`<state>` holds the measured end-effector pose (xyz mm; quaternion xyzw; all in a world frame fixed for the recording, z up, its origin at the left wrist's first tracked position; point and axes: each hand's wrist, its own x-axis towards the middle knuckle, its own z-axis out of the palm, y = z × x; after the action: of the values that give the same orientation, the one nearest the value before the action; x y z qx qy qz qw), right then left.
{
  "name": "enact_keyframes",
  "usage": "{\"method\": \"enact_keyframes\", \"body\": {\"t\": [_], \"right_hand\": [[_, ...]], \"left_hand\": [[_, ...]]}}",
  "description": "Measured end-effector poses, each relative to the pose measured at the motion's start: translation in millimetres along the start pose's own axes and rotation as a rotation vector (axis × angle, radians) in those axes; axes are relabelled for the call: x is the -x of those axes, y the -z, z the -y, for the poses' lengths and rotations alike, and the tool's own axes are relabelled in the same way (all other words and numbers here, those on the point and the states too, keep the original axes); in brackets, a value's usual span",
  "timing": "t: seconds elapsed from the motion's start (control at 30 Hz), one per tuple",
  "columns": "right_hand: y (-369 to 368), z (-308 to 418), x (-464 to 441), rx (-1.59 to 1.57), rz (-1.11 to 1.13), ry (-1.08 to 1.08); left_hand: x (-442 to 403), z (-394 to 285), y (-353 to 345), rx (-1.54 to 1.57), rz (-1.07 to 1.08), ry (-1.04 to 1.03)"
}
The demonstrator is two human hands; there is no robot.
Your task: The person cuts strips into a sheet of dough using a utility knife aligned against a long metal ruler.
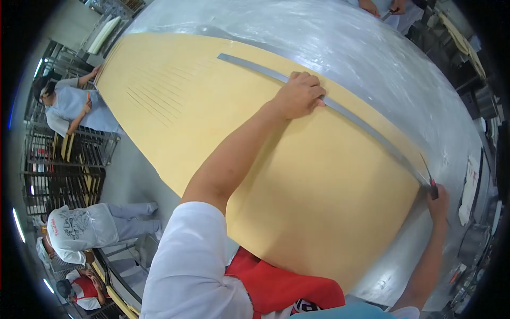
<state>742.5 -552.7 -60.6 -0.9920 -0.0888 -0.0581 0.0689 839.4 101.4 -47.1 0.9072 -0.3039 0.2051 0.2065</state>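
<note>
A wide sheet of yellow dough [319, 202] is spread over the metal table. Across its far side lies a long metal ruler [366, 127], which looks curved through the wide lens. My left hand [300, 95] is closed on the ruler near its middle, fingers curled and pressing it to the dough. At the sheet's right edge, my right hand [439, 202] grips a knife [433, 190] with a black and red handle. The thin blade points up and away, close to the ruler's right end. Several parallel cut lines [154, 103] show in the dough at left.
The shiny metal table [340, 32] extends beyond the sheet. A co-worker [74, 106] stands at its left end, touching the dough's edge. Another person's hands [382, 8] are across the table. Racks [64, 165] and two more people [85, 228] are at left.
</note>
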Motion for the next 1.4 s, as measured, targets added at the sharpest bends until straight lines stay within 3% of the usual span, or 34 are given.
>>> {"method": "enact_keyframes", "body": {"t": [0.03,0.07,0.23,0.53,0.77,0.97,1.03,1.17,1.2,1.27,1.4], "right_hand": [[-1,-2,8,0.125,-0.133,0.089],[1,-2,11,0.134,-0.132,0.094],[8,-23,12,-0.053,0.037,-0.102],[10,-31,16,-0.101,0.063,-0.232],[12,-31,14,-0.097,0.021,-0.176],[11,-35,14,-0.083,0.075,-0.231],[4,-41,17,-0.009,-0.049,-0.086],[-7,-76,2,-0.11,0.034,-0.05],[-13,-79,1,-0.113,-0.09,0.01],[8,-49,-5,-0.087,-0.074,-0.008],[19,-31,6,-0.144,-0.029,-0.072]], "left_hand": [[0,-5,-3,-0.047,-0.023,-0.035],[3,-8,-2,-0.042,-0.031,-0.031],[3,-23,-17,-0.015,-0.034,-0.04],[-7,-32,-24,0.024,-0.02,-0.01],[-10,-36,-23,0.054,0.062,0.057],[-8,-43,-25,0.098,-0.043,0.088],[-9,-49,-25,0.103,-0.056,0.111],[-26,-104,-49,-0.076,-0.141,0.131],[-31,-125,-55,-0.089,-0.115,0.158],[-41,-156,-74,-0.205,-0.095,0.128],[-46,-197,-87,-0.39,-0.061,0.286]]}}
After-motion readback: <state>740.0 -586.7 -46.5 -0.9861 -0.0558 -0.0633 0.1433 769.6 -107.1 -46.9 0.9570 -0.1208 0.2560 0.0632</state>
